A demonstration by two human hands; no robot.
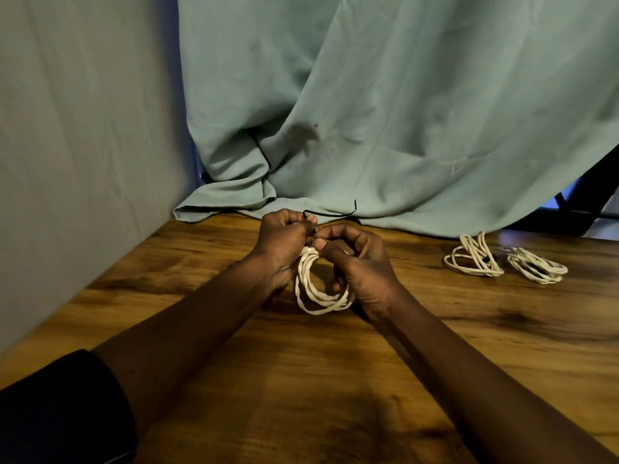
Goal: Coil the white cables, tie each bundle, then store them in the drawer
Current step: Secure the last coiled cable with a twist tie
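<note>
my left hand (284,239) pinches tie (330,214) atop coil (318,296) to cinch | my right hand (355,262) grips coil so loops hold | two bundles (474,259) parked right of coil

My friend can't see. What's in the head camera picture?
Two hands tie a coiled white cable on a wooden table: the left hand pinches a thin black tie, the right hand holds the coil. A second coil and a third coil lie farther right, before a pale green cloth.

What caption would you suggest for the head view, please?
Left hand and right hand fasten a black tie round a white cable coil; two other coils lie nearby.
</note>
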